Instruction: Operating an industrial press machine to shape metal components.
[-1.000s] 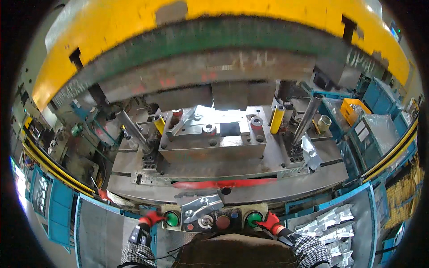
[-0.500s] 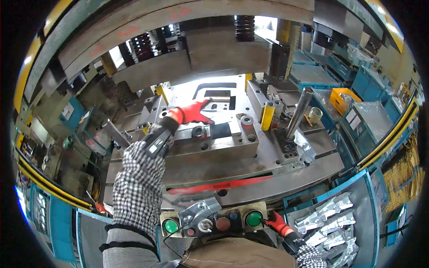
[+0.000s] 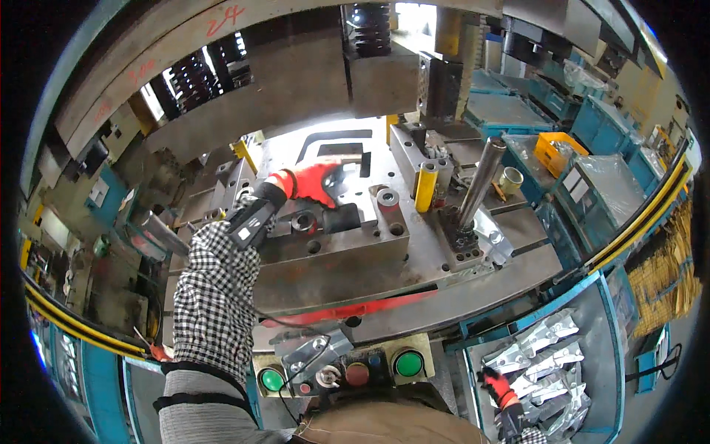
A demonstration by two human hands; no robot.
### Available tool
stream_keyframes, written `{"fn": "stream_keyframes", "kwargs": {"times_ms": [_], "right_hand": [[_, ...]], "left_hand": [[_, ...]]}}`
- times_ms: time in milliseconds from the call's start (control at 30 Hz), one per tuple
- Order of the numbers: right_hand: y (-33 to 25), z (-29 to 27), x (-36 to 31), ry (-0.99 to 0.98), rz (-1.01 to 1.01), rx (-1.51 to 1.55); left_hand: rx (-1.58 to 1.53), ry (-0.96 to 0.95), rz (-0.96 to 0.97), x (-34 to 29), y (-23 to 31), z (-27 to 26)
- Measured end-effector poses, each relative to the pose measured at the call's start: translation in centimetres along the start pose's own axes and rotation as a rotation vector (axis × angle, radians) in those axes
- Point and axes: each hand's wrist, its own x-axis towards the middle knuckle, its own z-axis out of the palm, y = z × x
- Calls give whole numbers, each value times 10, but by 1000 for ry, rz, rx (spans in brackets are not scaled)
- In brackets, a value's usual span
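Observation:
My left hand (image 3: 310, 183), in a red glove with dark patches, reaches into the press over the bright lower die (image 3: 381, 166). Its thumb and forefinger are apart around a dark grey area, and I see no part lifted in them. In front of that hand is a round guide bushing (image 3: 303, 222). My right hand (image 3: 501, 388), red-gloved with dark fingertips, is low on the right at the inner left side of a blue-rimmed bin (image 3: 608, 311). Its fingers stretch toward several silver stamped metal brackets (image 3: 543, 340); nothing shows in its grasp.
A control box with two green buttons (image 3: 409, 363) and a red button (image 3: 357, 374) stands before me, a metal bracket (image 3: 318, 355) lying on it. Steel post (image 3: 484, 181), yellow post (image 3: 425, 187) and another bracket (image 3: 494, 238) are right of the die. The upper press block (image 3: 296, 81) hangs above.
My right hand has left the right green button and moved right to the bracket bin. My left hand stays over the die, its fingers less spread. The view has shifted slightly.

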Motion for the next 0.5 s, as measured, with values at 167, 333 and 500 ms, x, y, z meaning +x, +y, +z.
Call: {"fn": "stream_keyframes", "kwargs": {"times_ms": [167,333,500], "right_hand": [[-156,-25,81,140,-441,70],[-316,-18,162,460,-873,-415],[-405,-15,249,564,-788,-1098]], "left_hand": [[-57,552,52,-90,78,-21],[-99,548,132,-194,169,36],[-165,223,52,-230,245,177]]}}
